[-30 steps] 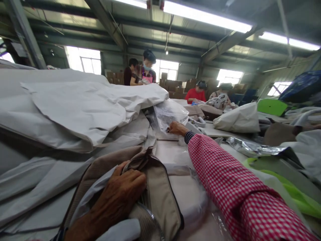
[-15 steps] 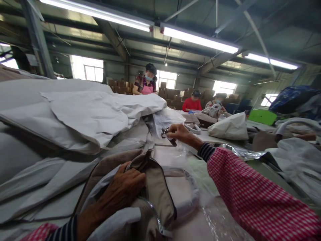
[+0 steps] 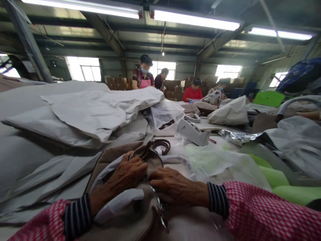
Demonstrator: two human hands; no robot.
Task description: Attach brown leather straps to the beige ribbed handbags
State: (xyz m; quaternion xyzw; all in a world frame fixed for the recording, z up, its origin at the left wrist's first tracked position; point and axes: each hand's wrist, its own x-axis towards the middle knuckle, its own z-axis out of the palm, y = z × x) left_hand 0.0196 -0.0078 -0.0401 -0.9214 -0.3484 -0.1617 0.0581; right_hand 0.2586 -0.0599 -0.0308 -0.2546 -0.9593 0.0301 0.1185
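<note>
Brown ribbed bag (image 3: 136, 222) is right in front of me, low in view, directly under both hands. Its mouth is open between them.

Left hand (image 3: 126, 172): on the left side of the mouth, back of hand up, fingers curled over and gripping the bag's edge. Wrist crosses the near left part of the bag. A white tube (image 3: 122, 202) lies just on the near side of that wrist.

Right hand (image 3: 173, 185): on the right side of the mouth, touching the bag, fingers pointing left toward the other hand. Fingertips run in by the lining and are partly hidden; can't tell if they grip anything. Hands are close together, small gap between.

Zip (image 3: 157, 201) runs down the bag just below the right hand's fingers, with its loose end hanging toward me.

Coiled dark strap (image 3: 168, 147) sits just beyond the bag's far end, ahead of both hands and touched by neither. White tape dispenser (image 3: 192, 130) is further on, to the right of the coil; red pen (image 3: 212, 141) next to it. Clear plastic bag (image 3: 167, 112) past the coil, white sheets (image 3: 82, 113) heaped to the left, green sheet (image 3: 278, 177) off right, beyond my right sleeve (image 3: 265, 207).
</note>
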